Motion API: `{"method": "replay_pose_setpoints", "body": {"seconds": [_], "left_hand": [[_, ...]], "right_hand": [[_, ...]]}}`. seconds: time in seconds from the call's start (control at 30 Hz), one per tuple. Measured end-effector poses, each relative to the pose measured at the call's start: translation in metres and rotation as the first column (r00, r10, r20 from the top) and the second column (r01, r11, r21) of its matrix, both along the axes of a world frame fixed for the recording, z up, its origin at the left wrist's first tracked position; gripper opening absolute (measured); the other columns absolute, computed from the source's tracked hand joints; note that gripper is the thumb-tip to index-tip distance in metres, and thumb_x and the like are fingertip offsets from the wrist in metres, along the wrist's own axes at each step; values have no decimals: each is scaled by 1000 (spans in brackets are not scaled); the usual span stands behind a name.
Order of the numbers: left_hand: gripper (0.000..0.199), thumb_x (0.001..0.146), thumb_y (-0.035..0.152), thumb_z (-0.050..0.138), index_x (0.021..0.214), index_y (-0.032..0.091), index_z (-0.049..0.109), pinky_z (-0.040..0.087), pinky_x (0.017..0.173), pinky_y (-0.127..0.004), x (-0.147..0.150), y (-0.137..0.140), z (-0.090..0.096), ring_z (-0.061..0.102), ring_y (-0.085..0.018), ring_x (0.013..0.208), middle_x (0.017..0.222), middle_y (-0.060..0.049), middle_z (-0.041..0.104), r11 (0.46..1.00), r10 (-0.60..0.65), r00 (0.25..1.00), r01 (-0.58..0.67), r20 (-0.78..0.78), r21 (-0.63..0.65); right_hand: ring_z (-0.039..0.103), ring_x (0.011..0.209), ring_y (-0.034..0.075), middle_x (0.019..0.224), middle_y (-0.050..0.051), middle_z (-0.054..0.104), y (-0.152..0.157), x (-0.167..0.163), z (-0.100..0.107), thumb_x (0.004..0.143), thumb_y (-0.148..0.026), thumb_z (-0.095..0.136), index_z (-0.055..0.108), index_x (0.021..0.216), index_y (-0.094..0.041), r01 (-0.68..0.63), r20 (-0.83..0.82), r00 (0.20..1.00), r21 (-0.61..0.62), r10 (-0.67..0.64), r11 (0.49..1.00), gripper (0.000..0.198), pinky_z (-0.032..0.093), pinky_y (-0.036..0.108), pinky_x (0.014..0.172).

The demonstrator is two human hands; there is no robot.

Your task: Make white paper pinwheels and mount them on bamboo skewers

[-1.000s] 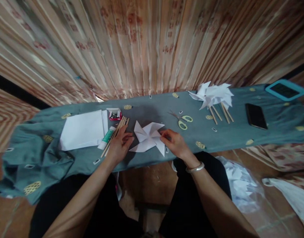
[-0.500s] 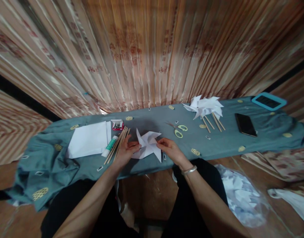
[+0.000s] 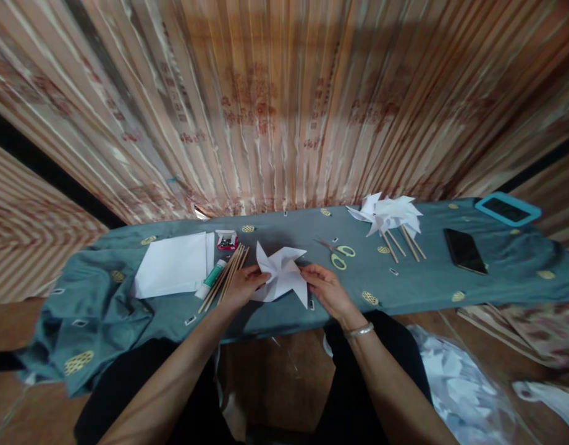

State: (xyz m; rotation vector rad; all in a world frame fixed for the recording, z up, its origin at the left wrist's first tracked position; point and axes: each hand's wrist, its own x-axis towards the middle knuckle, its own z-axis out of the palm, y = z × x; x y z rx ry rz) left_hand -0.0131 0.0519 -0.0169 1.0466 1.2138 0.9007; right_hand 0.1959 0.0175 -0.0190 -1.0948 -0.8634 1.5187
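Facing a cloth-covered table (image 3: 418, 285), with a paper stack (image 3: 173, 266) at left and a heap of pinwheels (image 3: 398, 214) at far right. At near middle, pinching a white pinwheel (image 3: 282, 275) by its left side with the left hand (image 3: 242, 287), by its right side with the right hand (image 3: 328, 289). Between sticks (image 3: 229, 268) on the left and scissors (image 3: 335, 250) on the right.

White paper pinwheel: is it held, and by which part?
The left hand seemingly pinches the pinwheel by its left side; the right hand touches its right edge, grip unclear.

No legible text; small, blurred markings on the green glue stick (image 3: 212, 277) and the curtain (image 3: 270, 117).
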Motion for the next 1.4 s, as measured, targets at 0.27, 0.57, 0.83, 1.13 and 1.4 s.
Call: {"method": "replay_pose_setpoints", "body": {"seconds": [0.27, 0.57, 0.83, 1.13, 1.4], "left_hand": [[36, 56, 32, 76, 85, 11, 71, 52, 76, -36, 2, -5, 4, 68, -23, 73, 80, -9, 75, 999, -26, 989, 30, 143, -26], [42, 55, 24, 81, 94, 14, 66, 52, 77, -35, -1, -13, 11, 67, -23, 80, 87, -5, 74, 987, 132, 986, -140, 100, 78], [31, 59, 28, 76, 87, 16, 69, 54, 73, -35, 5, -18, 15, 69, -26, 79, 86, -7, 76, 963, 208, 978, -201, -17, 179], [25, 61, 30, 75, 79, 13, 71, 52, 67, -32, 7, -24, 15, 67, -24, 72, 76, -6, 75, 959, 187, 972, -150, -139, 242], [12, 61, 25, 74, 68, 16, 70, 50, 59, -29, 12, -34, 31, 65, -24, 65, 66, -4, 71, 973, 139, 983, -113, -120, 199]], "right_hand": [[57, 72, 12, 76, -3, 66, -4, -2, 16, 60, -42, 85, 64, 68, -21, -2, -112, 994, 45, 7, 999, 30, 45, 24, 69], [61, 111, 24, 111, 5, 70, -2, -4, 11, 65, -47, 80, 63, 71, -23, -4, 75, 997, 169, -9, 986, 30, 45, 38, 98], [27, 144, 27, 148, 8, 44, -16, -14, 24, 84, -32, 64, 64, 81, -22, -82, 618, 709, 551, -340, 831, 10, 20, 52, 117], [17, 147, 29, 155, 7, 31, -26, -39, 29, 91, -23, 55, 60, 85, -21, -316, 749, 410, 652, -521, 689, 8, 25, 56, 113], [16, 147, 31, 156, 3, 30, -27, -42, 28, 90, -22, 54, 60, 85, -23, -311, 778, 390, 615, -493, 725, 9, 26, 55, 112]]}}
